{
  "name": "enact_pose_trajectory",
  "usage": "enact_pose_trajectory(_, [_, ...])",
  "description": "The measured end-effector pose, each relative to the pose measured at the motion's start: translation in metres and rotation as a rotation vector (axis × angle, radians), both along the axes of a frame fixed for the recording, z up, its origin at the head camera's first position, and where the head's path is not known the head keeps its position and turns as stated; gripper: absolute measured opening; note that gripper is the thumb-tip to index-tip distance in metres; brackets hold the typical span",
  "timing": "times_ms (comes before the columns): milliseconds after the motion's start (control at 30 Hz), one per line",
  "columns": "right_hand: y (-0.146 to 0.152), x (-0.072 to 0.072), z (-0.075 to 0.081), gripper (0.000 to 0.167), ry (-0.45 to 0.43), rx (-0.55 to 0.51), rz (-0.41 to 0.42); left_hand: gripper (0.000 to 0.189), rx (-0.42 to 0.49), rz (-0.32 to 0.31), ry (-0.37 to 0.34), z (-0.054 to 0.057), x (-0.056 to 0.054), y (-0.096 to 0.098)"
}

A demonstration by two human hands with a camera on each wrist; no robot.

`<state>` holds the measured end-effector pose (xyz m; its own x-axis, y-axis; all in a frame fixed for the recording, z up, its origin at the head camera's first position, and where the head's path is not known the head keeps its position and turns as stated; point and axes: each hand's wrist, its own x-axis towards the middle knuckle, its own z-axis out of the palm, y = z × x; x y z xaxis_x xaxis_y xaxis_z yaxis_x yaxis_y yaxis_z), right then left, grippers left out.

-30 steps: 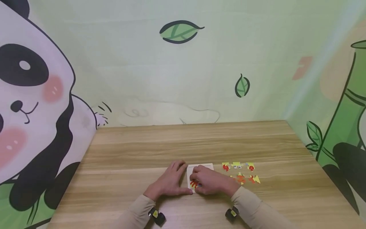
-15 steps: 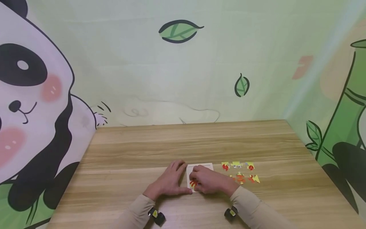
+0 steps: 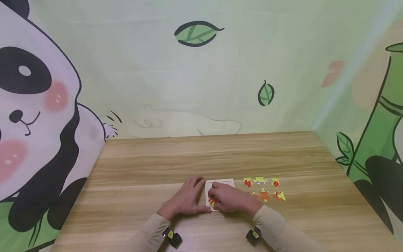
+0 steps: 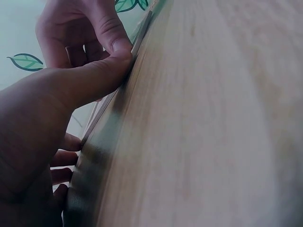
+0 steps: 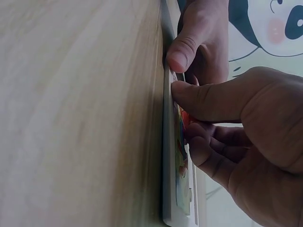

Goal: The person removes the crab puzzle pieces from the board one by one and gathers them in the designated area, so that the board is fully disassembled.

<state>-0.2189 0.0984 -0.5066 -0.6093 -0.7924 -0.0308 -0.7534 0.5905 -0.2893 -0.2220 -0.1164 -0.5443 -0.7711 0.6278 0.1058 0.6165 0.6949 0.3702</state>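
Note:
A white jigsaw tray (image 3: 225,181) lies on the table, with red-and-yellow puzzle pieces (image 3: 212,203) in its near left part. My left hand (image 3: 189,197) rests along the tray's left side, fingers spread, its thumb at the near left corner. Over the tray, my right hand (image 3: 231,198) has its fingers curled down onto a piece. In the right wrist view, the right thumb lies near the tray's edge and the fingertips touch the coloured pieces (image 5: 181,179). Those fingers hide much of the piece they work on.
Several loose puzzle pieces (image 3: 264,195) in yellow, red and orange lie in two rows right of the tray; the right wrist and forearm reach close by them. The wooden table (image 3: 151,161) ends at a wall with panda and leaf pictures (image 3: 266,93).
Both hands keep nearly the same place. The right fingers have shifted very slightly on the tray, and the head view has drifted a little.

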Motion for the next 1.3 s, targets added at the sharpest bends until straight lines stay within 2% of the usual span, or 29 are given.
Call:
enact_pose_trajectory(300, [0.0016,0.0011,-0.0002,0.025,-0.004,0.001,-0.038,0.101,0.003,-0.001,-0.011,-0.0012,-0.0008,-0.0003])
enact_pose_trajectory(1033, [0.0026,0.001,0.0008,0.028,-0.042,-0.034,-0.07,0.101,-0.003,0.007,-0.017,0.0008,0.0005,0.0005])
enact_pose_trajectory(1300, [0.0034,0.0009,-0.0031,0.028,-0.008,-0.06,-0.055,0.102,0.007,0.006,-0.013,0.0012,0.0003,0.0005])
